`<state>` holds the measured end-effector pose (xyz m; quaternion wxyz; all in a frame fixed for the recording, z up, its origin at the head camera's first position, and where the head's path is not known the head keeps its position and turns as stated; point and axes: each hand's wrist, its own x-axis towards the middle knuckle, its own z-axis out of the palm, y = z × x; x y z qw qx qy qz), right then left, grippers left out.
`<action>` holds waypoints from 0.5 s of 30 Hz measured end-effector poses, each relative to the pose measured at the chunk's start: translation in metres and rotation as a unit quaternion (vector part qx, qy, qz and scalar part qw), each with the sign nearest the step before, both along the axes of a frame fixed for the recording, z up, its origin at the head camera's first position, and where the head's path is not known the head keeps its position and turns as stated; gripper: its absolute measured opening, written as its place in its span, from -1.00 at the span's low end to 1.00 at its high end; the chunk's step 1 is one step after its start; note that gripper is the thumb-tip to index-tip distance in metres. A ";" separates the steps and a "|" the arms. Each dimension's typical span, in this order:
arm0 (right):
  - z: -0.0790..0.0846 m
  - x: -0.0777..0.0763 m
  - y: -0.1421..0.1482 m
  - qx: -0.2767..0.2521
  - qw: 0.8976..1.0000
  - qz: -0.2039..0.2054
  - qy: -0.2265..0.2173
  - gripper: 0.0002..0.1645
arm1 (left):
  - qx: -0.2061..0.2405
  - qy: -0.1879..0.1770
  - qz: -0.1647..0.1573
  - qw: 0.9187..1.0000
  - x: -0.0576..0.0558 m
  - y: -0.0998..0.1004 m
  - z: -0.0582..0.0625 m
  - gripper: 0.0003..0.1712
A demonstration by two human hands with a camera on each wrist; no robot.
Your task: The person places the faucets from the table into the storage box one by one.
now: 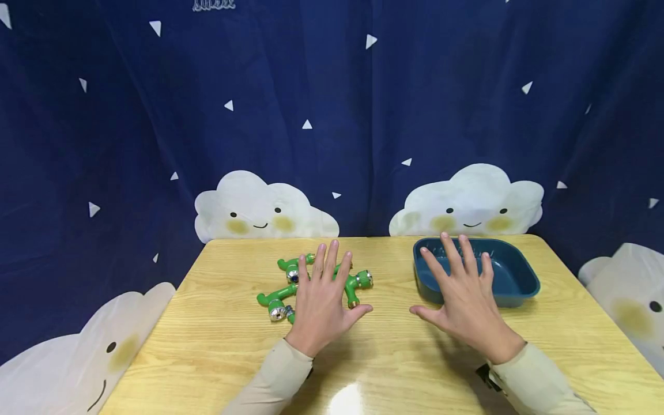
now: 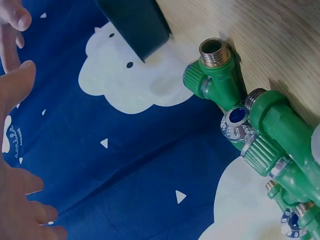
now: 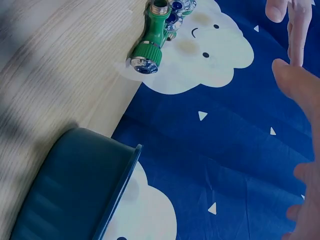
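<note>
Several green plastic taps with silver-coloured caps lie together on the left half of the table; one tap (image 1: 277, 300) is at the left of the group and another tap (image 1: 358, 282) at its right. My left hand (image 1: 320, 305) is held above them with fingers spread, hiding part of the group. In the left wrist view a tap (image 2: 287, 132) shows its threaded metal end. To the right stands a dark blue plastic basin (image 1: 510, 279). My right hand (image 1: 469, 308), fingers spread, hovers over its near left side, covering part of it. Neither hand holds anything.
The light wooden table (image 1: 207, 346) ends at a dark blue curtain (image 1: 321, 86) with white triangles and smiling clouds. In the right wrist view the basin wall (image 3: 75, 185) stands near the table's edge.
</note>
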<state>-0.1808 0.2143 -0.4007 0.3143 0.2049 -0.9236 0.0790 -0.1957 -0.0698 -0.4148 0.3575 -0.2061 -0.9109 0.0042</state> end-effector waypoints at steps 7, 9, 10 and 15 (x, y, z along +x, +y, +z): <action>0.000 -0.002 -0.001 -0.001 1.000 -0.002 0.002 0.44 | 0.005 -0.001 -0.005 1.000 0.000 -0.001 -0.003 0.24; 0.001 -0.003 -0.001 -0.003 1.000 -0.002 0.003 0.43 | 0.007 0.003 -0.009 1.000 0.000 -0.001 -0.003 0.24; 0.001 -0.003 -0.001 -0.004 1.000 -0.001 0.003 0.42 | 0.008 0.005 -0.010 1.000 0.000 -0.002 -0.003 0.23; 0.002 -0.006 -0.003 -0.007 1.000 0.010 0.007 0.36 | 0.011 0.021 -0.013 1.000 0.000 -0.004 -0.003 0.19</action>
